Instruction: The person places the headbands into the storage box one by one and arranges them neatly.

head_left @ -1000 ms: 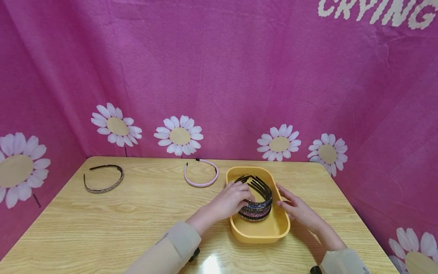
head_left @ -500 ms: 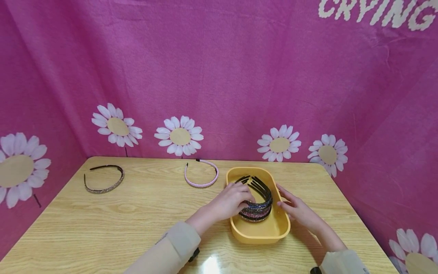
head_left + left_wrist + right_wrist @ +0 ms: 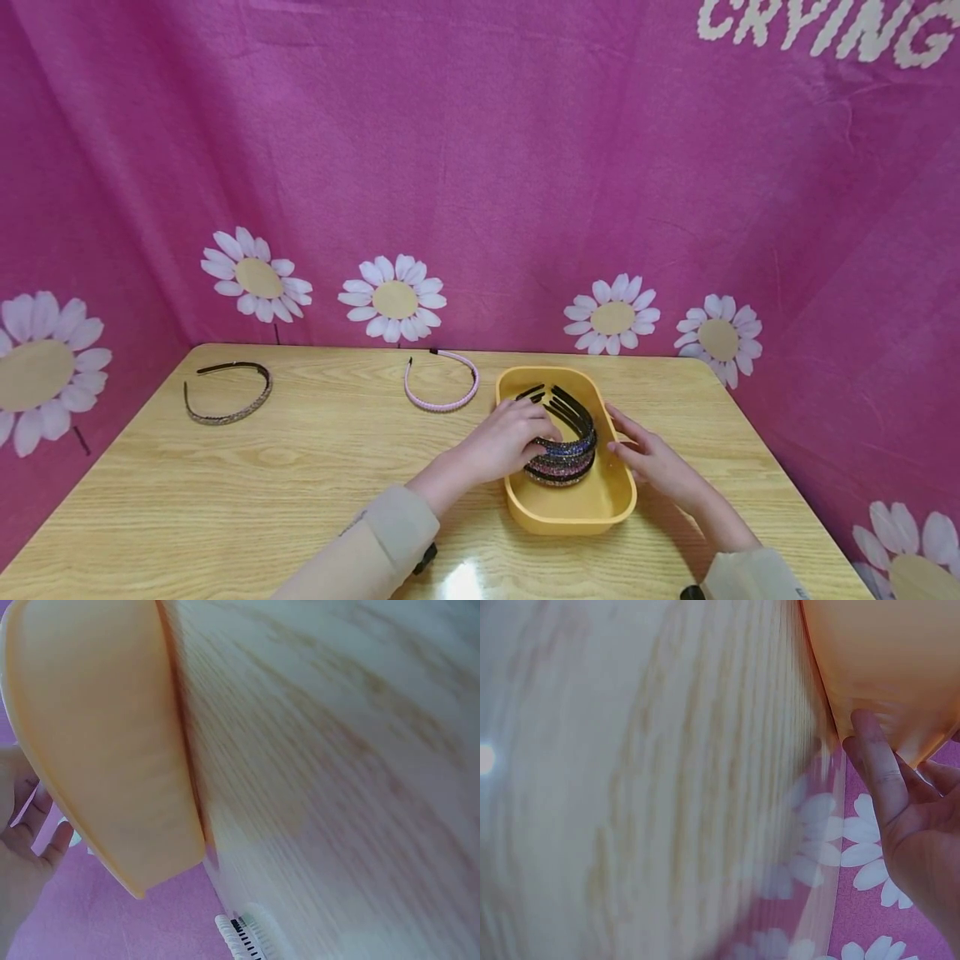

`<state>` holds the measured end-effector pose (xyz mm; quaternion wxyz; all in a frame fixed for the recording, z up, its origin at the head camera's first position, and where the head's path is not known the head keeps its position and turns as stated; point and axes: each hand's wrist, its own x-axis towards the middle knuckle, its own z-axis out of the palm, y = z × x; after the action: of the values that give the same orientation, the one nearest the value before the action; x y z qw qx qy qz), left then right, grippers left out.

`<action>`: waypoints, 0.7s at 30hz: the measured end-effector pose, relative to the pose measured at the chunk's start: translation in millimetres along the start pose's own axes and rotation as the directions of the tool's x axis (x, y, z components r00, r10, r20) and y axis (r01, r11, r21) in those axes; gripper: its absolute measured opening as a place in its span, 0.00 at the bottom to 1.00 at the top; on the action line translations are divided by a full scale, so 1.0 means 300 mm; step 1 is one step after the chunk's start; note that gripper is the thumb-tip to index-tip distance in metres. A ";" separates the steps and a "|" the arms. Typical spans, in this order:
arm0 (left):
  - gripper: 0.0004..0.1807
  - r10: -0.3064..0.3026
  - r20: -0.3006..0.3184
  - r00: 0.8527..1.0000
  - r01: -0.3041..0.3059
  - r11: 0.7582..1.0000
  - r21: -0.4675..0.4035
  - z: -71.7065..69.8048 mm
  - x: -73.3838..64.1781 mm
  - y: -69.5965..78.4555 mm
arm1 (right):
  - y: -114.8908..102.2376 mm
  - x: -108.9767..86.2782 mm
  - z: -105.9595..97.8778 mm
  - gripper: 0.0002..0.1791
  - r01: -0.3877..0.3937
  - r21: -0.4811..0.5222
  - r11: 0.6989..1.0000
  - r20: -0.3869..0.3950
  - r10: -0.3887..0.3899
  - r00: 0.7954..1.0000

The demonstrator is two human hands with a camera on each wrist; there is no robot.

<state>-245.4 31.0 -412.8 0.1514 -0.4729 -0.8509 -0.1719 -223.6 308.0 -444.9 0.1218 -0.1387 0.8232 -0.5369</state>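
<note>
In the head view, a yellow plastic bin point(image 3: 570, 525) stands on the table, holding several dark, glittery headbands point(image 3: 561, 471) stacked together, blue and pink stones among them. My left hand point(image 3: 501, 437) reaches over the bin's left rim, its curled fingers gripping the left side of the upper headbands; the fingertips are partly hidden. The right hand point(image 3: 660, 465) steadies the bin from outside, fingers extended along its right wall. Those fingers point(image 3: 885, 776) touch the yellow wall in the right wrist view. Left wrist view: the left hand point(image 3: 22, 840) shows beside the bin's rim.
A lilac headband point(image 3: 442, 407) lies on the wooden table point(image 3: 300, 492), left of the bin. Farther left is a brown glittery headband point(image 3: 228, 417). A pink cloth point(image 3: 480, 167) with daisies hangs behind the table and along both sides.
The headbands shift slightly under the left hand's fingers, and their dark tips at the back now stand farther apart. Both hands and the bin stay in place.
</note>
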 end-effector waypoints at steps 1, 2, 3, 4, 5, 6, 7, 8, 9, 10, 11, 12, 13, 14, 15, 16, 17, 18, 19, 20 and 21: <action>0.13 0.000 -0.001 1.000 0.000 1.000 -0.004 -0.002 0.000 0.001 | 0.000 0.000 0.000 0.36 -0.001 0.002 1.000 0.000 0.001 1.000; 0.13 -0.001 -0.003 1.000 0.001 1.000 -0.006 -0.004 -0.001 0.001 | 0.000 -0.001 0.001 0.36 0.000 0.002 1.000 -0.001 0.000 1.000; 0.13 0.001 -0.005 1.000 -0.001 1.000 -0.009 -0.005 -0.002 0.001 | -0.001 -0.001 0.001 0.36 0.000 0.001 1.000 -0.002 0.000 1.000; 0.13 0.002 -0.008 1.000 -0.002 1.000 -0.011 -0.008 -0.003 0.002 | -0.001 -0.002 0.001 0.36 -0.001 -0.001 1.000 -0.003 0.001 1.000; 0.13 0.004 -0.014 1.000 -0.005 1.000 -0.014 -0.010 -0.005 0.002 | -0.001 -0.002 0.002 0.36 0.000 -0.003 1.000 -0.005 0.000 1.000; 0.13 0.007 -0.020 1.000 -0.007 1.000 -0.018 -0.014 -0.007 0.002 | -0.001 -0.003 0.002 0.36 -0.001 -0.003 1.000 -0.005 0.001 1.000; 0.13 0.010 -0.029 1.000 -0.011 1.000 -0.024 -0.019 -0.009 0.003 | -0.001 -0.004 0.002 0.36 -0.002 -0.002 1.000 -0.006 0.002 1.000; 0.13 0.013 -0.035 0.999 -0.014 1.000 -0.028 -0.024 -0.011 0.004 | -0.002 -0.004 0.002 0.36 -0.002 -0.001 1.000 -0.005 0.002 1.000; 0.13 0.016 -0.041 0.999 -0.018 0.999 -0.036 -0.031 -0.013 0.005 | -0.002 -0.005 0.003 0.36 -0.002 -0.001 1.000 -0.005 0.002 1.000; 0.13 0.017 -0.045 0.999 -0.019 0.999 -0.040 -0.040 -0.016 0.007 | -0.002 -0.005 0.003 0.36 -0.004 0.003 1.000 -0.005 0.004 1.000; 0.14 0.016 -0.047 0.999 -0.018 0.999 -0.047 -0.049 -0.019 0.008 | -0.003 -0.006 0.003 0.36 -0.006 0.006 1.000 -0.006 0.006 1.000; 0.14 0.011 -0.044 0.999 -0.013 0.999 -0.052 -0.061 -0.022 0.011 | -0.003 -0.006 0.002 0.36 -0.009 0.008 1.000 -0.006 0.009 1.000; 0.14 0.004 -0.039 0.999 -0.006 0.998 -0.057 -0.073 -0.025 0.013 | -0.004 -0.007 0.002 0.36 -0.011 0.008 1.000 -0.006 0.011 1.000; 0.15 -0.005 -0.029 1.000 0.004 0.998 -0.059 -0.084 -0.029 0.015 | -0.005 -0.007 0.002 0.36 -0.014 0.007 1.000 -0.006 0.014 1.000; 0.15 -0.017 -0.020 1.000 0.015 0.998 -0.064 -0.099 -0.033 0.017 | -0.006 -0.008 0.002 0.36 -0.016 0.007 1.000 -0.006 0.017 1.000; 0.16 -0.029 -0.011 1.000 0.028 0.997 -0.069 -0.112 -0.037 0.019 | -0.007 -0.008 0.001 0.36 -0.020 0.010 1.000 -0.005 0.020 1.000; 0.17 -0.041 -0.004 0.999 0.040 0.996 -0.076 -0.127 -0.041 0.020 | -0.008 -0.008 0.001 0.36 -0.022 0.012 1.000 -0.004 0.022 1.000; 0.17 -0.051 -0.001 0.999 0.051 0.995 -0.080 -0.142 -0.045 0.022 | -0.008 -0.008 0.001 0.36 -0.022 0.012 1.000 -0.002 0.022 1.000; 0.17 -0.058 -0.004 0.998 0.058 0.995 -0.080 -0.155 -0.050 0.022 | -0.009 -0.007 0.001 0.36 -0.021 0.015 1.000 0.001 0.021 1.000; 0.18 -0.065 -0.008 0.998 0.064 0.994 -0.085 -0.168 -0.055 0.023 | -0.009 -0.006 0.000 0.36 -0.020 0.015 1.000 0.002 0.020 1.000; 0.18 -0.071 -0.015 0.997 0.070 0.993 -0.092 -0.182 -0.059 0.022 | -0.010 -0.005 0.000 0.36 -0.017 0.015 1.000 0.002 0.017 1.000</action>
<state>-225.5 -2.8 -370.4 0.1312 -0.4474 -0.8569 -0.2199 -222.0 307.3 -442.2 0.1283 -0.1311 0.8202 -0.5419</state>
